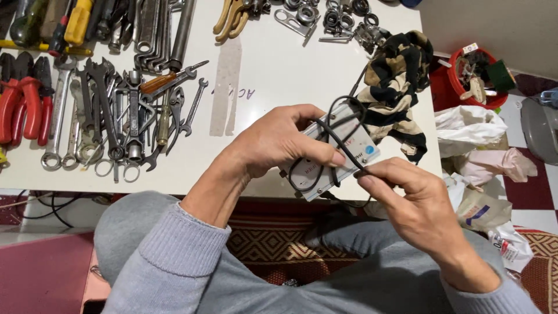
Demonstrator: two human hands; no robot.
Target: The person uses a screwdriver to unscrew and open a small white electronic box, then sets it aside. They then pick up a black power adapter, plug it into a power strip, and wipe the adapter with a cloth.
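Seen from above, over a white table [273,64] crowded with tools. Left hand [273,145] clenched around a small grey metal box [349,152], thumb pressed flat on its top face, holding it just off the near table edge, tilted. Right hand [407,203] pinching a thin black cord [340,131] between thumb and forefinger, right at the box's lower right corner. Cord looped over the box's top, crossing under the left thumb, one strand trailing up toward a black-and-cream striped cloth [398,87] heaped at the table's right edge, another strand dropping below the box. Both hands closed, neither free.

Risks, as a judgement: loop sitting loosely on the box, so likely to slip off sideways if the left thumb lifts. Pull from the right hand possibly dragging the striped cloth, since the far strand seems to run under it. Box held past the table edge, above the lap, so prone to drop if the grip loosens. Cord perhaps kinking where pinched tight at the corner.

Left of the hands: a fan of spanners [110,116] lying flat, red-handled pliers [23,107] at the far left. Top edge: bearings [337,14] and yellow-handled pliers [229,17]. Right, on the floor: a red bucket [468,81] of oddments and crumpled plastic bags [471,131]. Grey sleeves and patterned mat below.
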